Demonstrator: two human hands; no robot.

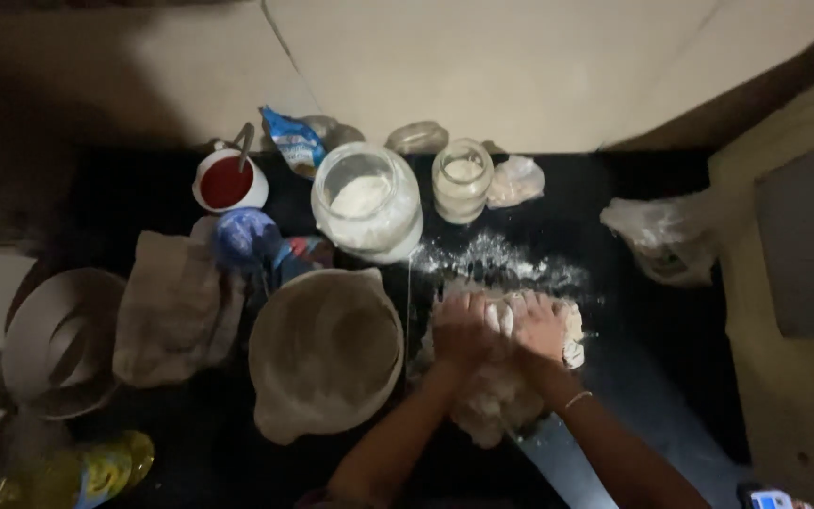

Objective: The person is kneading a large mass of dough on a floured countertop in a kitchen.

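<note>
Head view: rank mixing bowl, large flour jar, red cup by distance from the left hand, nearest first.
From the left hand, which presses on the dough:
1. Mixing bowl: just to its left on the counter, nearest.
2. Large flour jar: behind the bowl, up and left of the hand.
3. Red cup: far back left, beyond the jar, farthest.

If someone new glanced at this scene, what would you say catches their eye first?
Most striking are the two hands, left hand and right hand, pressed side by side into a pale lump of dough on the floured black counter. Just left of them sits a large empty mixing bowl, and behind it a big glass jar of flour.
</note>
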